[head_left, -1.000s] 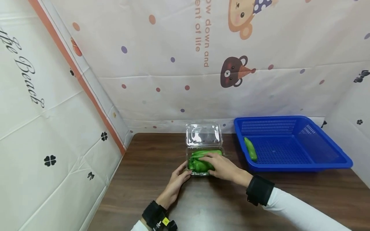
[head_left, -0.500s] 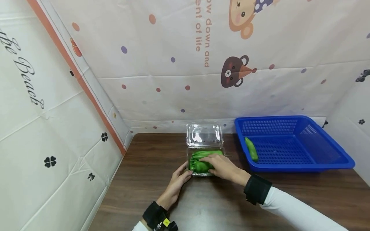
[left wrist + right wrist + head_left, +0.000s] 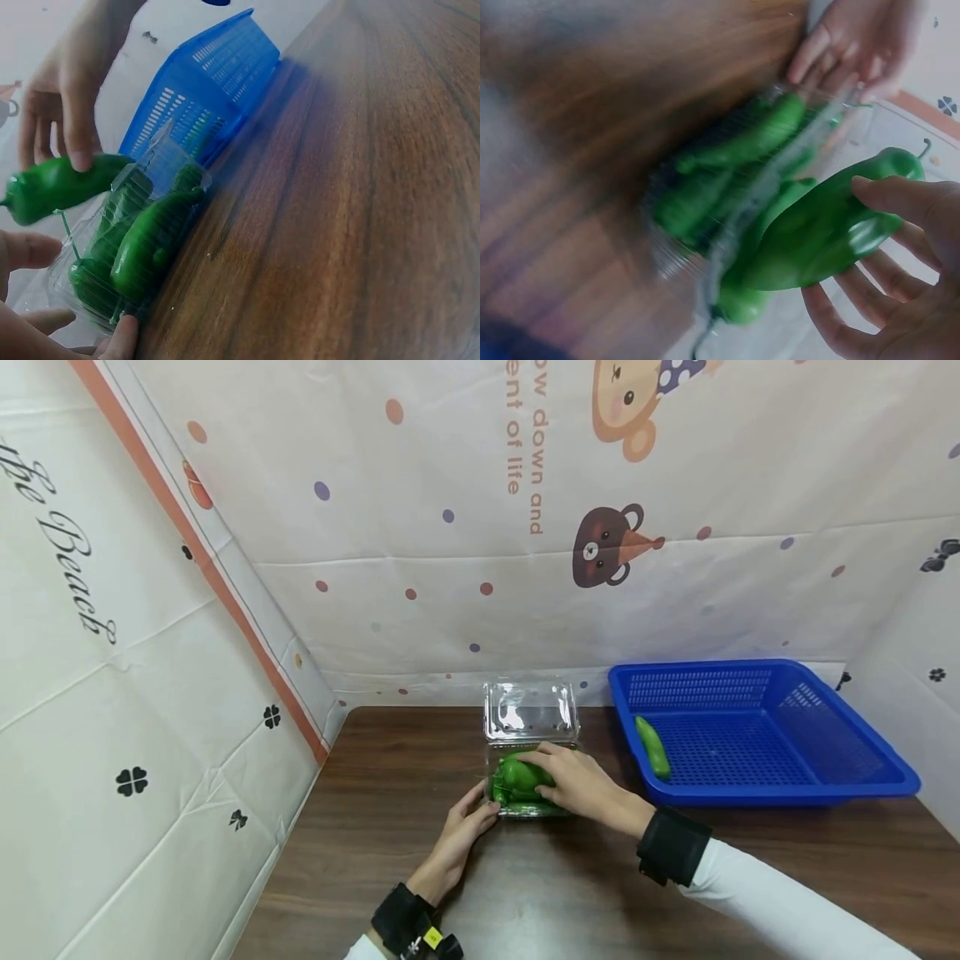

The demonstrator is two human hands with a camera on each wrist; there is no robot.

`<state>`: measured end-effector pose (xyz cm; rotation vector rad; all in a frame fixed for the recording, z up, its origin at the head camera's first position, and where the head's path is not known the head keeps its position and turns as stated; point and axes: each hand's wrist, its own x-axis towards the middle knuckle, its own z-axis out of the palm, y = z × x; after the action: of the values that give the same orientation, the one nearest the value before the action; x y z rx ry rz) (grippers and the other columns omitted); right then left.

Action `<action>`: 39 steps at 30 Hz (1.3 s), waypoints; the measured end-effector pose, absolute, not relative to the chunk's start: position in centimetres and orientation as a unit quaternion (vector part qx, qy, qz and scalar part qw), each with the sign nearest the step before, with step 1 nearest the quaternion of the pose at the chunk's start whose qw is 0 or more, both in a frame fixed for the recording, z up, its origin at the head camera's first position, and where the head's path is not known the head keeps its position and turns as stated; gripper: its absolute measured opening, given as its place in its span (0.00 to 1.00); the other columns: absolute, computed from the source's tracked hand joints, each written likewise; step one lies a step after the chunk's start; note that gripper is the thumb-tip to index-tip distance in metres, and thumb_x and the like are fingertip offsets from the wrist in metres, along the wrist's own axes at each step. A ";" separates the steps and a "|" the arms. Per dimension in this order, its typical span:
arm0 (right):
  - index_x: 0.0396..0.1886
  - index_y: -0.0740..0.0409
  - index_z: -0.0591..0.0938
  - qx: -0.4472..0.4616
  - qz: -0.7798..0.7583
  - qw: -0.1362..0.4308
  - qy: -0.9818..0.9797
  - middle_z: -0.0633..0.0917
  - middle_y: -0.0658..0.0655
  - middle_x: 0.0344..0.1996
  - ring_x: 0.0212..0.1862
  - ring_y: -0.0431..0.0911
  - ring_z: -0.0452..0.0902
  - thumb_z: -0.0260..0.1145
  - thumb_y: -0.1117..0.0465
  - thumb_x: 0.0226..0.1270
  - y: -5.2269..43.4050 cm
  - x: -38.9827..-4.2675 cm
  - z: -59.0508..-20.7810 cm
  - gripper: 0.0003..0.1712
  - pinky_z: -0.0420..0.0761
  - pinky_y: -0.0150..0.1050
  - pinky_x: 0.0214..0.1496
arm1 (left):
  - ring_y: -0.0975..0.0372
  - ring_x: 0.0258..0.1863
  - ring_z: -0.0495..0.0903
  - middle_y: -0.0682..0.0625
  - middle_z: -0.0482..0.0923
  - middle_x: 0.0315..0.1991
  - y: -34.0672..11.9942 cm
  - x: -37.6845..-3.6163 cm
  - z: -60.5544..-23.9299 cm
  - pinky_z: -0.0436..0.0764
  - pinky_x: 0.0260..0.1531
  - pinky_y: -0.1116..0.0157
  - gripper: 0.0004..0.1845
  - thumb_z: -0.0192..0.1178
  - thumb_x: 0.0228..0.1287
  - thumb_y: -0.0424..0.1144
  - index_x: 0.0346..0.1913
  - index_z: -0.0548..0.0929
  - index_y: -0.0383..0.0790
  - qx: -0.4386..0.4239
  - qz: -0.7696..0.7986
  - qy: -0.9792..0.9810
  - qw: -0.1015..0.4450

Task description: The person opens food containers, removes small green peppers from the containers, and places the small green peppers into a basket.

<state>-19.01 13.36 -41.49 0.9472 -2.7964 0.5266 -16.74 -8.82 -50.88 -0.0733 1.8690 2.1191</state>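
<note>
A clear plastic clamshell box [image 3: 498, 802] with its lid open toward the wall sits on the brown table, holding several green peppers [image 3: 150, 244]. My right hand [image 3: 573, 781] grips one green pepper [image 3: 521, 774] [image 3: 825, 229] [image 3: 56, 186] and holds it just above the box. My left hand [image 3: 468, 818] pinches the box's left front corner, with fingers on its wall [image 3: 34, 251]. One more green pepper [image 3: 651, 746] lies in the blue basket [image 3: 825, 781] at the right.
The blue basket [image 3: 217, 82] stands close to the right of the box. Patterned cloth walls close in the table at the back and left. Bare table lies in front of the hands.
My right hand has closed round one pepper and lifted it slightly out of the box, toward the back. The left hand has stayed on the box.
</note>
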 end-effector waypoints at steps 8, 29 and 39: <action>0.68 0.58 0.77 0.308 0.196 0.098 -0.926 0.85 0.64 0.54 0.32 0.44 0.82 0.76 0.64 0.60 14.2 -20.0 -38.1 0.35 0.81 0.26 0.25 | 0.51 0.69 0.74 0.32 0.64 0.75 -8.8 -16.5 -50.8 0.76 0.72 0.52 0.37 0.60 0.73 0.40 0.80 0.59 0.37 -0.026 0.739 0.655 0.157; 0.70 0.63 0.73 0.186 0.282 0.246 -0.908 0.84 0.72 0.55 0.46 0.64 0.86 0.72 0.66 0.66 21.7 -23.7 -27.4 0.33 0.89 0.60 0.47 | 0.47 0.72 0.70 0.31 0.60 0.77 -8.6 -16.6 -50.6 0.74 0.73 0.50 0.37 0.58 0.73 0.40 0.80 0.58 0.38 -0.018 0.729 0.665 0.162; 0.71 0.70 0.70 0.109 0.321 0.232 -0.912 0.82 0.80 0.50 0.47 0.73 0.83 0.70 0.62 0.68 26.6 -23.6 -27.5 0.35 0.86 0.68 0.47 | 0.47 0.71 0.71 0.32 0.61 0.76 -8.6 -16.6 -50.6 0.75 0.72 0.52 0.38 0.60 0.72 0.41 0.80 0.59 0.39 -0.019 0.724 0.670 0.163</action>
<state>-23.63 26.64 -27.52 0.2989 -2.5059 0.8812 -16.57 -8.63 -50.57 -0.0541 1.9126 2.0642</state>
